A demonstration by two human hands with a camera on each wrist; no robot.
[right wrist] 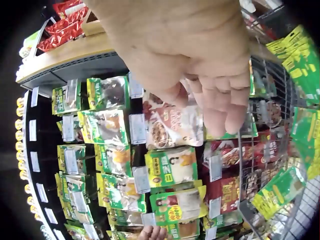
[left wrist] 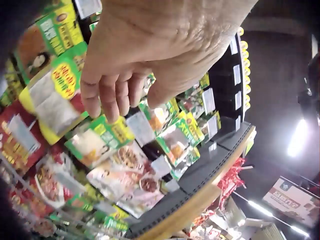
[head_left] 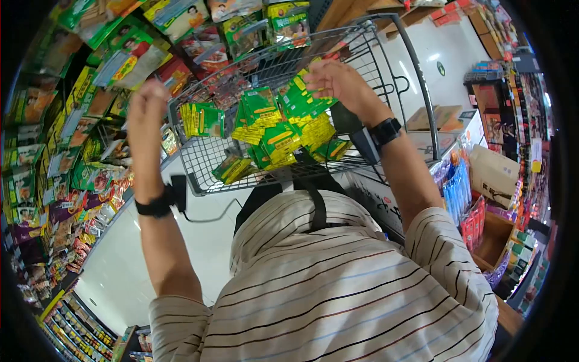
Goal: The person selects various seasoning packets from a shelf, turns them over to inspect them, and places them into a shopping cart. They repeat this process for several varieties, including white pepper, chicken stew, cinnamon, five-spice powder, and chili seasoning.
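Observation:
My left hand (head_left: 148, 117) is raised beside the shelf display, left of the cart. In the left wrist view its fingers (left wrist: 117, 92) hang loosely bent with nothing in them, overlapping a green-and-yellow food packet (left wrist: 57, 97). My right hand (head_left: 344, 87) is over the wire shopping cart (head_left: 202, 160), close above green-and-yellow packets (head_left: 295, 99) piled inside. Nothing shows in its relaxed fingers (right wrist: 220, 112) in the right wrist view. More such packets (head_left: 202, 120) lie at the cart's left end.
Hanging packets (right wrist: 172, 167) with white price tags fill the shelf ahead and to the left. The cart's handle (head_left: 422, 84) is on the right. Boxes (head_left: 437, 117) and a brown carton (head_left: 491, 172) stand beyond it. White floor (head_left: 120, 265) shows at lower left.

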